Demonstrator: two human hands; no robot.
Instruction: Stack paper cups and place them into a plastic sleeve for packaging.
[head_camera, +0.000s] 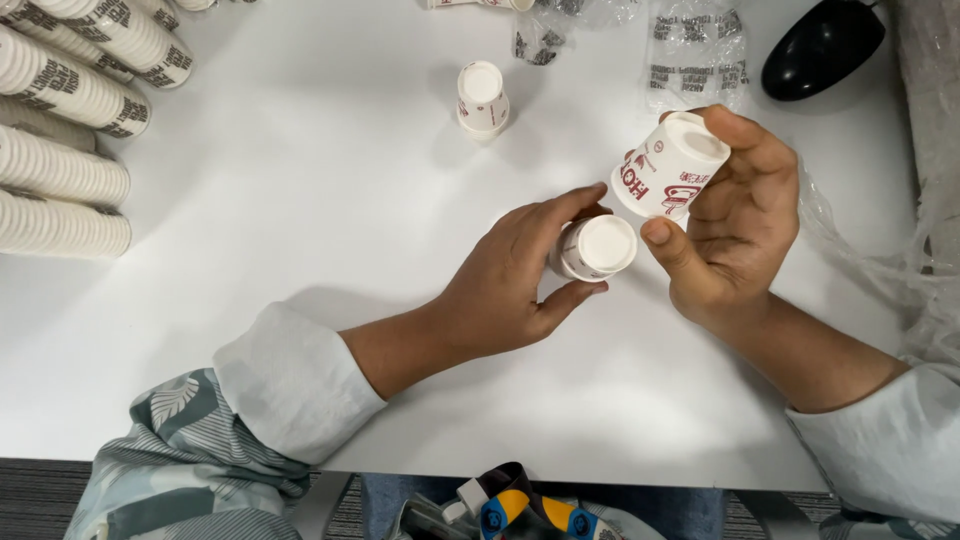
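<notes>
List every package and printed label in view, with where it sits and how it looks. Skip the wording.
Cup in right hand: upside down, white paper, red print on its side.
Cup under left hand: upside down on the table, white, faint print.
Lone cup: upside down at top centre, white with red print.
Stacked cup sleeves: top left, lying sideways, white with dark print.
Clear plastic wrappers: top right, crumpled, dark print.

Clear plastic wrappers (695, 50) with dark printed bands lay crumpled at the table's (300, 180) far edge, and another clear bag (880, 260) lay at its right side. Sleeved cup stacks (70, 90) lay far left.
</notes>
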